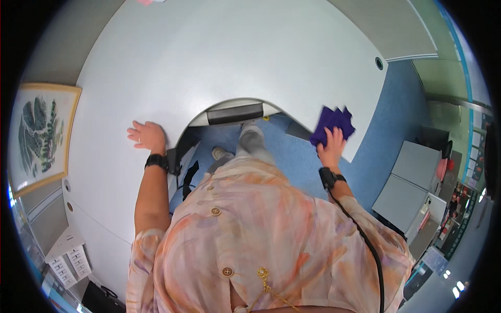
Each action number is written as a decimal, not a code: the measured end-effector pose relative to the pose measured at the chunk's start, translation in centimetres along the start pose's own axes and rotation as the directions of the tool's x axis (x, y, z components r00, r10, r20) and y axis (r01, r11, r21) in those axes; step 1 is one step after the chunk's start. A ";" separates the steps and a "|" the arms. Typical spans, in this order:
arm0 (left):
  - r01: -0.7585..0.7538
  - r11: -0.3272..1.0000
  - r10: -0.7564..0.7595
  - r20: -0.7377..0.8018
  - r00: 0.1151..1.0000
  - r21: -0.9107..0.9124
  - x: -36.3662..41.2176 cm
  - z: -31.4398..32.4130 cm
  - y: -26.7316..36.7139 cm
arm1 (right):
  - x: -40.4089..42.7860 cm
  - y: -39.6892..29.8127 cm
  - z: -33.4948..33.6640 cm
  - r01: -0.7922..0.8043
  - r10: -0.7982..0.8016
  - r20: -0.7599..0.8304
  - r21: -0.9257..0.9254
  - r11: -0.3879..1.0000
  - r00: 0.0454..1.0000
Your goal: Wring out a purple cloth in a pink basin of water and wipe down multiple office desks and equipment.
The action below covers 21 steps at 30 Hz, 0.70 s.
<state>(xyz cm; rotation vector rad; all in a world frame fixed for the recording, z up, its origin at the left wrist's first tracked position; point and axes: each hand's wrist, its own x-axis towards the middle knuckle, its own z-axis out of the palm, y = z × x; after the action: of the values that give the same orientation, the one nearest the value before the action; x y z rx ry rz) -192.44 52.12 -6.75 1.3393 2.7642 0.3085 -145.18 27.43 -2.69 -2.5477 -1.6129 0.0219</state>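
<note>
My right hand [332, 148] presses a folded purple cloth [332, 126] against the right wing of a white desk [235, 58], near its front corner. Its fingers lie over the lower part of the cloth, with the thumb at the cloth's near edge. On the desk's left wing, my left hand [148, 135] rests with its fingers spread, holding nothing. A black strap with a small device is on each wrist. The desk's curved cutout lies between the two hands.
A framed landscape painting [43, 137] leans at the desk's left side. White drawer units [70, 262] stand at the lower left. Grey cabinets [411, 176] are off to the right, across the blue floor [289, 160]. A cable grommet [379, 63] sits near the desk's right edge.
</note>
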 end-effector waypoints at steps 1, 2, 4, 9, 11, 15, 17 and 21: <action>0.034 0.999 -0.033 0.096 0.995 -0.002 0.4 0.0 0.3 | -0.9 1.8 -0.6 -0.048 0.048 -0.022 0.004 0.999 0.999; 0.001 1.000 0.000 0.109 0.994 -0.013 0.8 0.1 -0.1 | -1.9 3.2 -0.8 -0.045 0.047 -0.081 0.031 0.999 0.996; 0.095 0.994 -0.104 0.175 0.979 0.059 4.0 1.0 -1.8 | -1.3 5.7 0.1 -0.050 0.091 -0.195 0.202 0.978 0.977; -0.097 0.992 0.092 -0.063 0.994 -0.083 8.9 0.7 2.1 | 6.1 6.7 -0.6 -0.332 0.700 -0.209 0.764 0.553 0.683; -0.155 0.980 0.143 -0.098 0.985 -0.127 10.6 1.1 5.5 | 7.9 5.5 0.2 -0.253 0.521 -0.295 0.622 0.741 0.801; -0.257 0.966 0.250 0.128 0.960 0.039 10.1 1.9 12.0 | 10.0 2.5 2.1 -0.648 0.649 -0.018 -0.086 0.757 0.760; -0.193 0.981 0.186 0.160 0.969 0.031 8.3 2.4 14.9 | 14.1 3.8 2.4 -0.756 0.754 -0.064 -0.059 0.652 0.654; -0.232 0.966 0.225 0.070 0.972 0.115 7.1 2.5 16.2 | 26.4 7.0 2.8 -0.877 0.868 -0.156 0.016 0.480 0.472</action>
<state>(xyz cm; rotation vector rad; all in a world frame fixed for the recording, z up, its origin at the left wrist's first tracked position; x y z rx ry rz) -184.08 67.82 -5.61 1.6740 2.6224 0.1098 -127.75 48.53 -4.82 -3.0166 -0.0732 -0.1202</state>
